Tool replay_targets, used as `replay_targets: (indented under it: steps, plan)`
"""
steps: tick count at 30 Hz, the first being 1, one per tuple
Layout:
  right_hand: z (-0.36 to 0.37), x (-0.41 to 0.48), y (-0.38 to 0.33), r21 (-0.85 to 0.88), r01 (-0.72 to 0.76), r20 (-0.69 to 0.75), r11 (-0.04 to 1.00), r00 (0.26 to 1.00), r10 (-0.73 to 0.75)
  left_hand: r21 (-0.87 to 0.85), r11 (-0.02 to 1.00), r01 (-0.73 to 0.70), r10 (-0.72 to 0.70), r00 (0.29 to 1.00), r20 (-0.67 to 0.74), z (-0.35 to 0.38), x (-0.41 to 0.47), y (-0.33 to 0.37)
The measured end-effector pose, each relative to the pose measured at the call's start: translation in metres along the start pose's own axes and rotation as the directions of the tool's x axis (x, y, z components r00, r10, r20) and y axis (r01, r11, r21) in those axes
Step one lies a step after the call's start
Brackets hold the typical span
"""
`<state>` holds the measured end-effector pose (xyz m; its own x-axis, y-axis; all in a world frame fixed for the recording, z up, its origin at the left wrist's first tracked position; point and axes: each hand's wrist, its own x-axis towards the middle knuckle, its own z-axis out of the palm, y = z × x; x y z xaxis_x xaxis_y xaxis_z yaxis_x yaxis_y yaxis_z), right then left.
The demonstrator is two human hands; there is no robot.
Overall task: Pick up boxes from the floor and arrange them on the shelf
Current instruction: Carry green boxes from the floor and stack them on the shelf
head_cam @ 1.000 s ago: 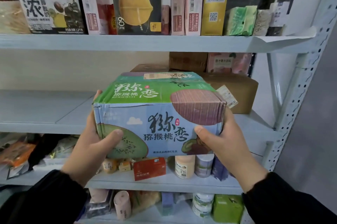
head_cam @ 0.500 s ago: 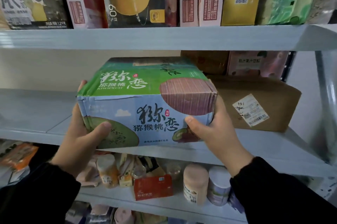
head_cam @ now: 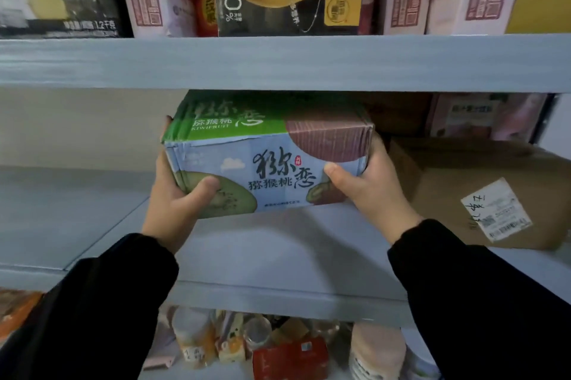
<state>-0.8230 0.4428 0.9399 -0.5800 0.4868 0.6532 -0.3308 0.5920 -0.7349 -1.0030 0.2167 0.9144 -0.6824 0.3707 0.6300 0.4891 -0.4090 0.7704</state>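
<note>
The kiwi box [head_cam: 265,160] is in the middle of the frame. It is held over the middle shelf [head_cam: 278,250] and under the top shelf [head_cam: 278,61]. The left hand [head_cam: 173,203] grips its left end, with the thumb on the front and the fingers round the side. The right hand [head_cam: 374,194] grips the right end the same way, and its fingers are hidden behind the box. I cannot tell if the bottom of the box touches the shelf yet. A brown box [head_cam: 475,194] sits on the shelf at the right, just beside the right hand.

What could go wrong? The box is close under the top shelf, so lifting it could bump it there. The right hand is between the two boxes, so moving the kiwi box right could pinch the fingers or shove the brown box. If the hands let go before the box lies flat, it could drop with a thump.
</note>
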Motion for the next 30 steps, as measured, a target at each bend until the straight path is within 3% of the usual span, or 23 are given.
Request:
replay_targets:
  steps: [5, 9, 17, 24, 30]
  plan:
    - [0.034, 0.042, 0.020, -0.046, -0.034, -0.059, 0.998, 0.998, 0.032, 0.038, 0.999, 0.021, -0.025, 0.995, 0.094, -0.023, 0.072, -0.036]
    - [0.054, 0.065, 0.036, -0.022, -0.056, -0.104, 0.998, 0.993, 0.053, 0.081, 0.997, 0.017, -0.024, 0.996, 0.083, -0.030, 0.116, -0.059]
    - [0.071, 0.070, 0.049, -0.100, 0.057, -0.088, 0.993, 0.994, -0.065, -0.004, 1.000, -0.016, 0.016, 0.998, 0.065, -0.049, 0.129, -0.094]
    - [0.063, 0.105, 0.053, -0.096, 0.051, -0.168, 0.994, 0.984, -0.067, 0.020, 0.998, 0.056, -0.058, 0.992, 0.111, -0.015, 0.173, -0.090]
    - [0.052, 0.137, 0.082, -0.232, -0.047, -0.191, 0.972, 0.982, 0.002, 0.204, 0.972, 0.119, -0.155, 0.973, 0.169, 0.010, 0.210, -0.103]
